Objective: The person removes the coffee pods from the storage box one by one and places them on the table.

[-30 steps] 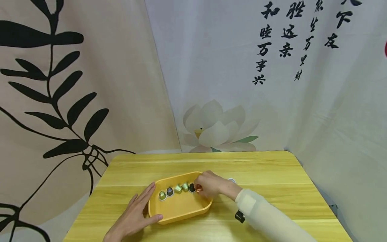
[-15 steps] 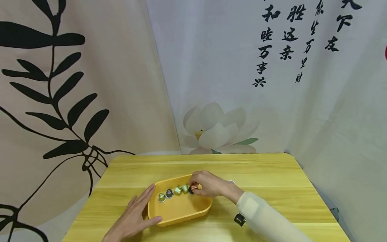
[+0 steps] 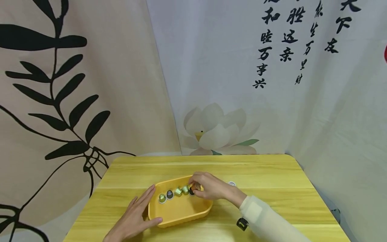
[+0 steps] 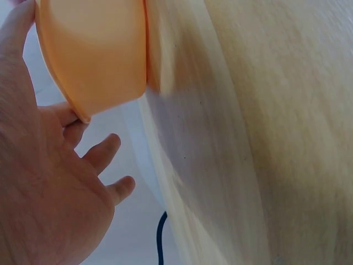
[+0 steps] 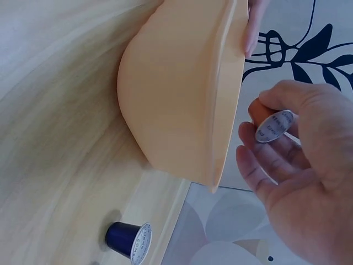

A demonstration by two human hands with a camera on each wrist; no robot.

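Observation:
My right hand [image 3: 210,186] pinches a copper-orange coffee capsule [image 5: 262,114] between thumb and fingers, its printed foil lid showing in the right wrist view. The capsule is over the right part of a yellow tray [image 3: 178,213], beside a black capsule [image 3: 191,192] that the fingers partly cover. To the left of these, a row holds two green capsules [image 3: 182,190], a dark capsule [image 3: 169,194] and an olive-green capsule [image 3: 162,198]. My left hand [image 3: 133,215] holds the tray's left end, fingers along the left edge and thumb on the near rim.
A dark blue capsule [image 5: 124,237] lies on its side on the wooden table [image 3: 257,171], outside the tray. In the head view a white capsule lid [image 3: 231,183] shows behind my right wrist. Printed curtains stand behind the table. A dark cable [image 4: 160,237] hangs past the table edge.
My right hand has moved slightly left and lifted the copper-orange capsule beside the black one, then tilted it. My left hand stays on the tray.

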